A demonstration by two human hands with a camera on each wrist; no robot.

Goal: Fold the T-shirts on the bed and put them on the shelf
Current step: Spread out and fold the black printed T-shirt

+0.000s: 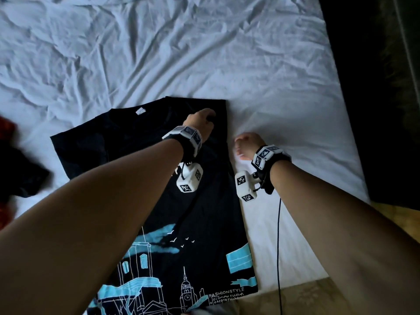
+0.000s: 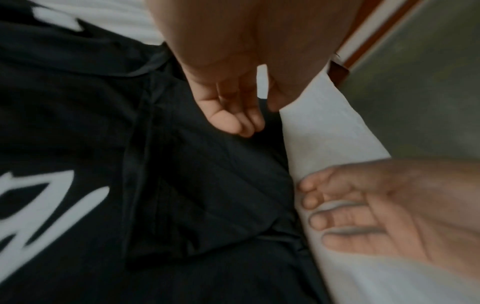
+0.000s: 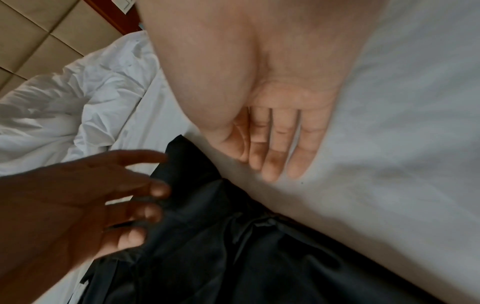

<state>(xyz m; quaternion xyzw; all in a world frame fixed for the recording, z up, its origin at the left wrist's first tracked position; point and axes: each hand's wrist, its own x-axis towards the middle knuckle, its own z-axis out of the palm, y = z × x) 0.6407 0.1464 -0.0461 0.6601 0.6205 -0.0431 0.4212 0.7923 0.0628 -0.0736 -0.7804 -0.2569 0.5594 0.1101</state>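
We note a bed point(image 1: 204, 53) under a creased white sheet, filling most of the head view. On its near half lies a black T-shirt point(image 1: 141, 142) with a blue and white skyline print, its right side folded in to a straight edge. At the far left edge we see a heap of red and black clothes point(image 1: 13, 169). The left hand point(image 1: 201, 120) rests over the shirt's far right corner; from its wrist view the fingers point(image 2: 233, 121) are loosely bent, and we cannot tell whether they touch the cloth. The right hand point(image 1: 247, 145) is just beside the folded edge, over bare sheet, fingers point(image 3: 275, 152) straight and together, holding nothing.
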